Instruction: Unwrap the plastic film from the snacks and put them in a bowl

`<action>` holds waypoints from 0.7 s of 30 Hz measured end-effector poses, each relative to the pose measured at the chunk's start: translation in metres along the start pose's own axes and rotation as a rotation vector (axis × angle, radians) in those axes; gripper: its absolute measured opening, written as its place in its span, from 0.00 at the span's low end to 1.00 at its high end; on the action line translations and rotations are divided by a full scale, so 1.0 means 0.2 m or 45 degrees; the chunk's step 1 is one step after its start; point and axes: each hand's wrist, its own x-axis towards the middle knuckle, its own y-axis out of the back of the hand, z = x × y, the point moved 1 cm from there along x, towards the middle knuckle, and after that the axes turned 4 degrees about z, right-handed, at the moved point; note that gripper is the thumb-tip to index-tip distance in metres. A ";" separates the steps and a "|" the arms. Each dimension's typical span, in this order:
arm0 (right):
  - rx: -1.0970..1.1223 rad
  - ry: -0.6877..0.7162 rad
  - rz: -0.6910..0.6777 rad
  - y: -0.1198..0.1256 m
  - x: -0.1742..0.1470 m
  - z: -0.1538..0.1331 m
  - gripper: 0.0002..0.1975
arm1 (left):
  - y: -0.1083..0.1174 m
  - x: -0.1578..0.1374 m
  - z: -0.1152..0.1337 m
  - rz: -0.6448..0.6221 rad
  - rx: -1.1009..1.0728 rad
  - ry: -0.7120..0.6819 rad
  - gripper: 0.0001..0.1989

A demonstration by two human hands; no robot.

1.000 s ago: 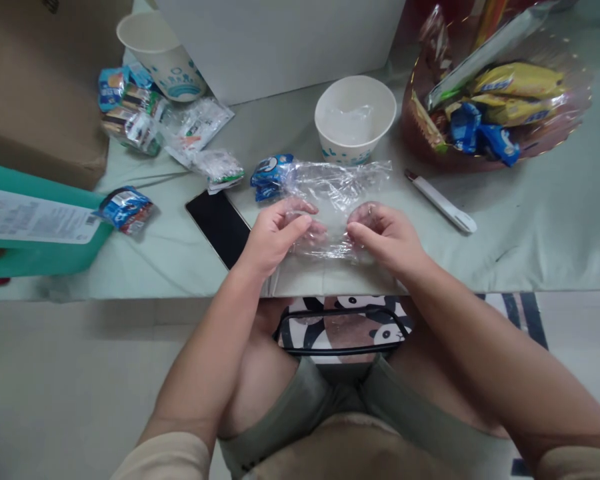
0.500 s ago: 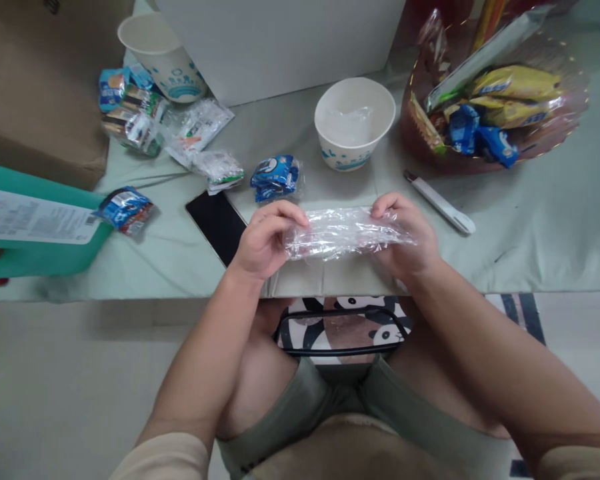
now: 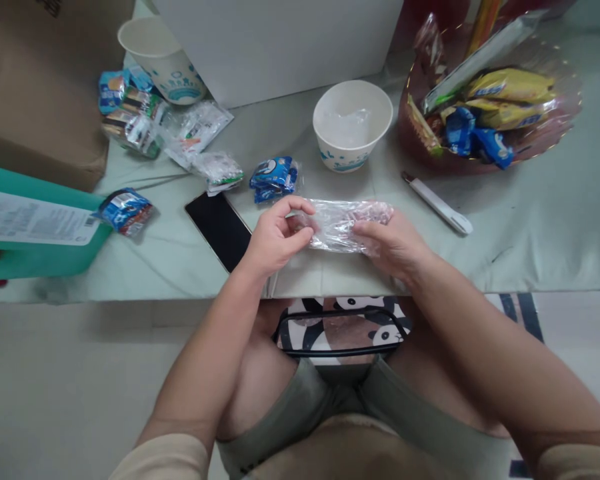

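A crinkled clear plastic wrapper (image 3: 336,227) stretches between my hands, just above the table's front edge. My right hand (image 3: 393,240) is closed on its right end, thumb on top and fingers beneath. At the left end, my left hand (image 3: 283,233) curls its thumb and forefinger about the plastic. Whether anything lies inside the plastic I cannot tell. Behind my left hand sits a blue snack packet (image 3: 273,178). A dark-screened phone (image 3: 217,230) lies beside that hand. Farther back, a white paper bowl (image 3: 353,157) holds some clear plastic.
To the right stand a box cutter (image 3: 437,203) and a reddish clear basket (image 3: 545,150) of snacks. Several packets (image 3: 200,133) lie by a second paper tub (image 3: 180,73) at the left. A teal container (image 3: 80,257), a cardboard box (image 3: 35,100) and a white box (image 3: 290,47) border the table.
Both hands have shifted their hold on the plastic. My right thumb has moved inward over it, my left fingers have curled round, and the stretch between them looks shorter.
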 end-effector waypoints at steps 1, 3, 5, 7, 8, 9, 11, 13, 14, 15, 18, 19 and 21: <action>0.002 0.005 -0.008 0.00 0.00 0.01 0.22 | 0.00 0.00 -0.01 0.062 0.057 -0.079 0.13; 0.009 0.082 0.042 0.01 0.00 0.01 0.19 | 0.00 -0.01 -0.01 0.297 0.181 -0.318 0.14; -0.026 0.207 0.117 0.02 0.00 0.02 0.18 | -0.02 -0.04 0.01 0.543 0.305 -0.580 0.11; -0.098 0.306 0.122 0.02 -0.01 0.03 0.18 | -0.07 -0.08 0.03 0.538 0.416 -0.676 0.06; -0.128 0.331 0.100 0.01 -0.01 0.04 0.18 | -0.10 -0.09 0.04 0.451 0.462 -0.619 0.05; -0.149 0.332 0.061 0.01 -0.02 0.05 0.18 | -0.13 -0.11 0.04 0.371 0.456 -0.535 0.07; -0.157 0.273 -0.051 -0.02 -0.03 0.06 0.19 | -0.18 -0.12 0.04 0.200 0.297 -0.343 0.14; -0.121 0.184 -0.185 -0.04 -0.03 0.08 0.19 | -0.21 -0.11 0.03 0.103 0.061 -0.146 0.18; -0.099 0.156 -0.239 -0.05 -0.03 0.08 0.19 | -0.21 -0.11 0.02 0.086 -0.043 -0.062 0.18; -0.089 0.160 -0.260 -0.06 -0.03 0.09 0.19 | -0.21 -0.10 0.02 0.087 -0.130 0.004 0.18; -0.190 0.355 -0.059 -0.06 -0.01 0.08 0.18 | -0.19 -0.09 0.03 0.113 -0.319 0.106 0.16; -0.242 0.431 0.022 -0.06 0.00 0.08 0.19 | -0.18 -0.08 0.03 0.116 -0.366 0.115 0.15; -0.322 0.485 0.045 -0.07 0.02 0.07 0.23 | -0.16 -0.08 0.03 0.139 -0.407 0.111 0.11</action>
